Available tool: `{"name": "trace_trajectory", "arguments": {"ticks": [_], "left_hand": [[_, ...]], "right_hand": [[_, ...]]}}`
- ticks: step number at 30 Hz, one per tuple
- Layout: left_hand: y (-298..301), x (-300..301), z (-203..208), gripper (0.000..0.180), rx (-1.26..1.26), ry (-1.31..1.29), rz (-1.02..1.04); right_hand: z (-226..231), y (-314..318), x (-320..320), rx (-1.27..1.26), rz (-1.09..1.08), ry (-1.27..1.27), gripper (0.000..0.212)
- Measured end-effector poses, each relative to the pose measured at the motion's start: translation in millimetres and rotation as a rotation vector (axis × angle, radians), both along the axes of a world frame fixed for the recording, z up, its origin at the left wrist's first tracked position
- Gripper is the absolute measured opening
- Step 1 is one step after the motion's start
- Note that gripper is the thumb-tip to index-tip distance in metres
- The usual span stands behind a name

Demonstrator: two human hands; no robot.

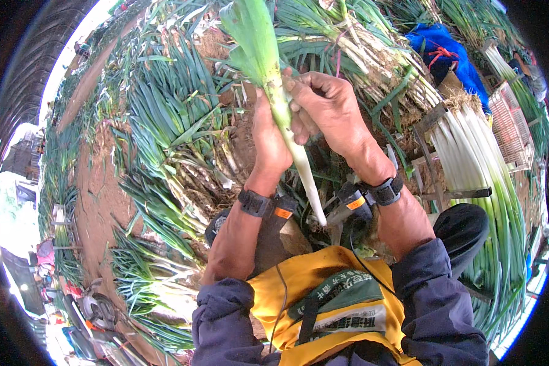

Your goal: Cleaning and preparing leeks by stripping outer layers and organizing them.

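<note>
A single large green onion (281, 111) is held up in front of me, its broad green leaves away from me and its white root end slanting down toward my lap. My left hand (270, 137) is wrapped along its left side, with the fingers partly hidden behind the stalk. On the other side, my right hand (330, 111) has its thumb and fingers pinched together at the stalk, just below where the leaves spread. Whether a loose layer of skin is between those fingertips is too small to tell. Both wrists wear dark bands.
Heaps of untrimmed green onions (171, 100) lie ahead and to the left on brown soil (100, 183). At my right, a bundle of clean white-stemmed green onions (470, 146) rests in a metal frame (436, 155). Beyond it are a blue sack (448, 52) and a plastic crate (511, 128).
</note>
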State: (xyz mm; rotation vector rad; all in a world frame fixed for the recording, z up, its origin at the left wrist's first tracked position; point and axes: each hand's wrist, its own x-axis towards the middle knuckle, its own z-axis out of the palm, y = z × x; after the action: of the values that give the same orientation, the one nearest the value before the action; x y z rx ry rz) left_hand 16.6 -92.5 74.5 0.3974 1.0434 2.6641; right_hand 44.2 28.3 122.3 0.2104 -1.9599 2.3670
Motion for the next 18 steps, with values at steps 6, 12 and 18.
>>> {"name": "trace_trajectory", "arguments": {"ticks": [6,12,18], "left_hand": [[-2,-3,-3,0.063,0.05,0.157,-0.122],[-14,-11,5,0.064,0.009,0.101,0.052],[-9,-3,-3,0.052,-0.279,0.092,0.27]], "right_hand": [[-6,-1,-5,-0.396,-0.027,-0.129,0.026],[-25,18,-12,0.815,-0.47,0.616,0.018],[-15,-4,1,0.329,-0.352,0.3,0.03]]}}
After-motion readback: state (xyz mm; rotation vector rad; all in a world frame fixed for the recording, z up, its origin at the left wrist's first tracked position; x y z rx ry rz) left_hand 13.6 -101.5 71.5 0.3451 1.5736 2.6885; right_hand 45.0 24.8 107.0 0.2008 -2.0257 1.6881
